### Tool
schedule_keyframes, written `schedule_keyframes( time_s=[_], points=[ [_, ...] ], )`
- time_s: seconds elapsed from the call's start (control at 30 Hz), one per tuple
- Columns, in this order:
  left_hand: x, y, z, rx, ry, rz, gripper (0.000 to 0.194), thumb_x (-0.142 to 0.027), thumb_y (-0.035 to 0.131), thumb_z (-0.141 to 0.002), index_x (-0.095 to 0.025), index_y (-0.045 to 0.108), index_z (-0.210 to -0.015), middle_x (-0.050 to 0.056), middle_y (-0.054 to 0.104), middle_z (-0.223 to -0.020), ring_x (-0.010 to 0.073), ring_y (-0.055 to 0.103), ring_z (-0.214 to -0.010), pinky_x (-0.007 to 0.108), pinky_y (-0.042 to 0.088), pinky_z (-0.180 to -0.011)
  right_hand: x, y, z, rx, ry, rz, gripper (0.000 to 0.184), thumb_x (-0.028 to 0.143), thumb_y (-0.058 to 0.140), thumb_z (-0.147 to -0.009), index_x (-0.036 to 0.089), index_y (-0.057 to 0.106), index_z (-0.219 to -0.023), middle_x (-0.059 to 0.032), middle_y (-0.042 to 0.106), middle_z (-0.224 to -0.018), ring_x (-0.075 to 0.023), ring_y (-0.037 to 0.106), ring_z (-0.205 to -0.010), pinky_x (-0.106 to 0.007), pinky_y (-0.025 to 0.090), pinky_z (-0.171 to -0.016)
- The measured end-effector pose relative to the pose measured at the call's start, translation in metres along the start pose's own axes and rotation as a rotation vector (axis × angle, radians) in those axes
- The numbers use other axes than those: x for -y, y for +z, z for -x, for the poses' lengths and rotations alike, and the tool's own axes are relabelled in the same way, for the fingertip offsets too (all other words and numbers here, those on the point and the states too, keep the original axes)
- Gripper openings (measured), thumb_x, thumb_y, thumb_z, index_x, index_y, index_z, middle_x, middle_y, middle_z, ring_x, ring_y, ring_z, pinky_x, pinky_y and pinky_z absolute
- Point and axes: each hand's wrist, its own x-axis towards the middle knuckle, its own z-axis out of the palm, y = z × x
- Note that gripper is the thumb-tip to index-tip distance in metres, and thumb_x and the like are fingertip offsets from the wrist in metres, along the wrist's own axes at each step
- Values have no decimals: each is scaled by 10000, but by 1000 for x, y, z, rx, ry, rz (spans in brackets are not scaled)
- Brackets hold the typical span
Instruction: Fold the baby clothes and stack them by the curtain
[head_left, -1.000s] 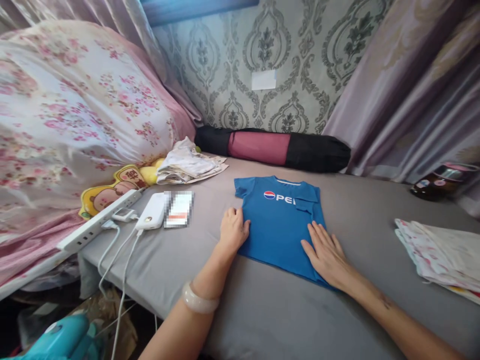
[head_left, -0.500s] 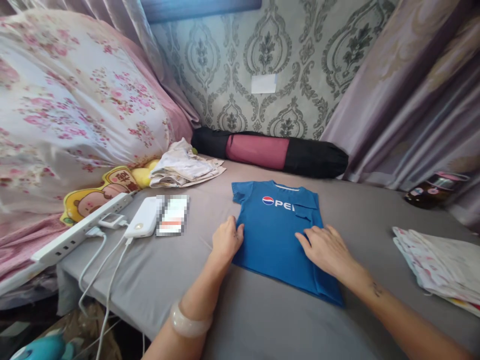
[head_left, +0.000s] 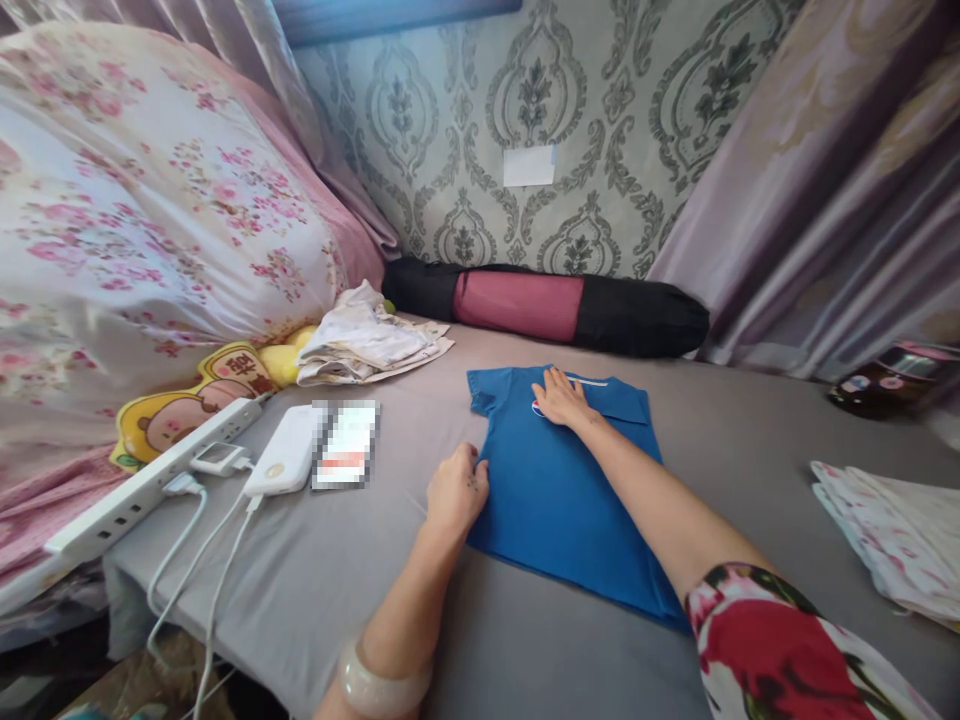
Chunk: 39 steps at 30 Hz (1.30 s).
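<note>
A blue T-shirt [head_left: 559, 500] with a Pepsi print lies on the grey bed sheet, its right side folded inward. Its left sleeve sticks out, and the white neck label shows at the top. My left hand [head_left: 457, 490] is closed at the shirt's left edge, fingers curled and thumb against the cloth. Flat on the upper chest near the collar rests my right hand [head_left: 564, 398], open with its fingers stretched out. It covers most of the print, and my right forearm crosses over the shirt's right half.
Left lie a phone [head_left: 346, 445], a white power bank [head_left: 283, 450] and a power strip [head_left: 157, 480] with cables. Folded cloths [head_left: 367, 340] sit behind them. A black and pink roll bag [head_left: 517, 305] lies by the wall. Folded clothes [head_left: 892, 540] and a dark jar [head_left: 885, 380] are right.
My right hand has moved from the shirt's right side up and leftward onto the chest print near the collar. My left hand stays at the left edge.
</note>
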Motion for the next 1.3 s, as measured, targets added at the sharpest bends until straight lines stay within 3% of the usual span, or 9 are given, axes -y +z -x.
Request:
schedule_keyframes(
  time_s=[0.23, 0.37, 0.5, 0.6, 0.73, 0.83, 0.97, 1.13, 1.3],
  points=[
    [-1, -1, -1, -8, -34, 45, 280, -375, 452, -929, -199, 607, -1081, 103, 712, -969, 227, 663, -913, 296, 454, -729, -2, 11, -26, -42, 42, 20, 628, 440, 173, -992, 63, 287, -1480, -155, 249, -1560, -256, 195, -1435, -503, 120, -1152],
    [-2, -6, 0, -3, -49, 60, 272, -379, 454, -923, -204, 632, -1030, 101, 713, -949, 242, 664, -903, 302, 456, -713, 7, -1, -29, -21, 68, 68, 546, 390, 261, -986, 70, 452, -1384, -183, 374, -1491, -285, 298, -1384, -523, 192, -1119],
    [-2, -10, 1, -4, -58, 56, 261, -376, 467, -916, -210, 656, -985, 93, 716, -937, 239, 666, -898, 293, 462, -712, 41, -23, -28, -85, 19, 81, 426, 316, 350, -962, 104, 627, -1208, -197, 519, -1361, -304, 438, -1288, -446, 291, -1071],
    [-1, -11, 1, 4, -57, 52, 269, -376, 468, -913, -207, 673, -956, 96, 718, -924, 238, 670, -885, 292, 466, -710, 79, -31, -29, -15, -57, -45, 402, 316, 372, -946, 150, 645, -1190, -174, 632, -1222, -288, 565, -1165, -367, 421, -945],
    [1, -11, -1, -3, -55, 60, 271, -377, 473, -907, -211, 687, -920, 93, 721, -911, 243, 670, -898, 290, 463, -705, 124, -26, -28, 30, -98, -98, 414, 368, 433, -924, 142, 638, -1205, -177, 646, -1209, -292, 589, -1145, -354, 459, -909],
    [2, -11, -1, 1, -66, 77, 282, -396, 479, -897, -215, 694, -883, 90, 721, -887, 244, 671, -885, 290, 458, -696, 140, -15, -27, 60, -60, -96, 434, 368, 514, -887, 118, 624, -1224, -197, 621, -1243, -301, 575, -1170, -369, 462, -934],
    [2, -12, -1, 20, -75, 96, 301, -430, 490, -875, -212, 696, -844, 89, 717, -847, 246, 671, -846, 296, 455, -681, 143, -6, -24, 67, -20, -152, 411, 193, 546, -848, 108, 601, -1247, -226, 577, -1290, -313, 564, -1187, -400, 455, -955],
    [3, -12, -2, 50, -45, 112, 258, -388, 506, -842, -208, 691, -848, 79, 718, -827, 230, 663, -801, 288, 442, -646, 130, -6, -28, 33, 18, -366, 302, 65, 560, -804, 136, 678, -1073, -187, 645, -1190, -305, 578, -1168, -375, 459, -952],
    [4, -13, -4, 104, 24, 172, 211, -325, 525, -816, -194, 680, -875, 37, 694, -742, 183, 640, -727, 254, 416, -605, 101, -8, -31, -31, 157, -756, 189, 128, 506, -867, 131, 667, -965, -114, 718, -896, -203, 699, -821, -273, 554, -707]
  ],
)
